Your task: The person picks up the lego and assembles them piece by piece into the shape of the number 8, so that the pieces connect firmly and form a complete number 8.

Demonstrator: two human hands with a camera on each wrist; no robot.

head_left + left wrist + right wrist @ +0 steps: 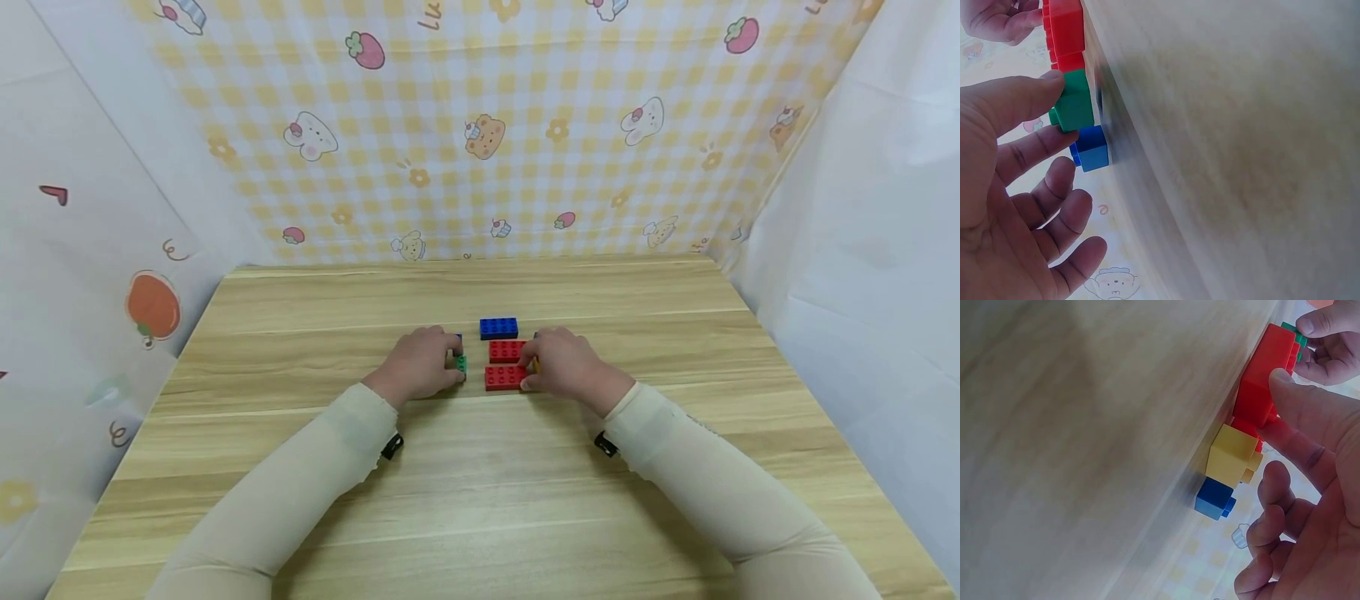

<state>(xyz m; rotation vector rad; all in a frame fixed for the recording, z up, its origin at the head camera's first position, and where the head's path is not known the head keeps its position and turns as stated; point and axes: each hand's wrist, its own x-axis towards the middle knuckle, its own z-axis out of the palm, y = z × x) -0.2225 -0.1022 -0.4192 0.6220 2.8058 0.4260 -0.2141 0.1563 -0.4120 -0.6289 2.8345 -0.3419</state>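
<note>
Toy building bricks sit clustered near the middle of a light wooden table (pixel 480 500), framed by two hands. Two red bricks lie side by side: the nearer red brick (pixel 505 377) and the farther red brick (pixel 507 350), with a studded blue brick (pixel 498 327) just beyond them, apart from either hand.

The left hand (pixel 417 365) has its thumb and forefinger set on a small green brick (pixel 1074 100), which lies just left of the red ones; a small blue cube (pixel 1091 148) sits touching the green brick under the other fingers. Those fingers are loosely curled, holding nothing.

The right hand (pixel 567 365) pinches the nearer red brick at its right end, thumb on the near side. A yellow brick (pixel 1233 455) lies against the red ones beneath this hand, and a second small blue cube (pixel 1215 498) sits beside it.

The bricks are plain, glossy and studded on top. Both arms wear cream sleeves (pixel 315 492).

A yellow checked cloth with cartoon animals and strawberries (pixel 480 133) hangs behind the table; white sheets (pixel 862 233) close both sides. Bare wood stretches between the bricks and every table edge, widest toward the person.
</note>
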